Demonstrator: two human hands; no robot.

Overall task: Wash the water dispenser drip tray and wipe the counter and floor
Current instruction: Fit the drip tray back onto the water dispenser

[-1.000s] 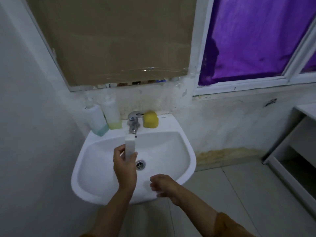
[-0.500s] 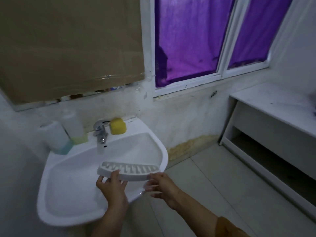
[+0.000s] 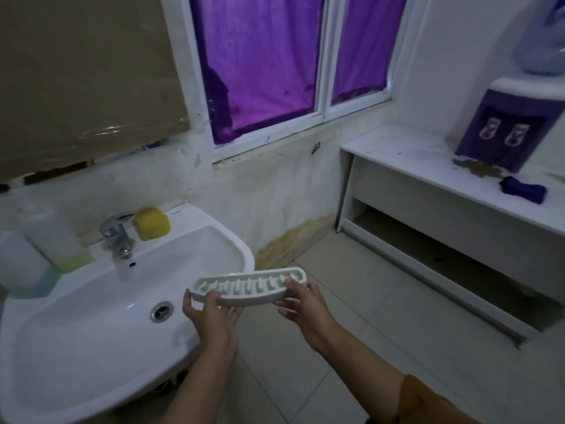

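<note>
The white slotted drip tray (image 3: 249, 289) is held level in the air just past the right rim of the white sink (image 3: 101, 316). My left hand (image 3: 211, 316) grips its left end and my right hand (image 3: 301, 304) grips its right end. On the white counter (image 3: 428, 166) at the right stands the purple water dispenser (image 3: 504, 127), with brown dirt in front of its base. A dark blue cloth (image 3: 522, 189) lies on the counter near it. The tiled floor (image 3: 351, 332) spreads below.
A chrome tap (image 3: 117, 237), a yellow sponge (image 3: 152, 223) and two soap bottles (image 3: 61, 243) sit at the back of the sink. A purple-curtained window (image 3: 275, 56) is above. An open shelf (image 3: 443, 255) runs under the counter.
The tray left the tap and turned from upright to level. My right hand took hold of its right end. The tray moved right, off the basin, and the view swung toward the counter.
</note>
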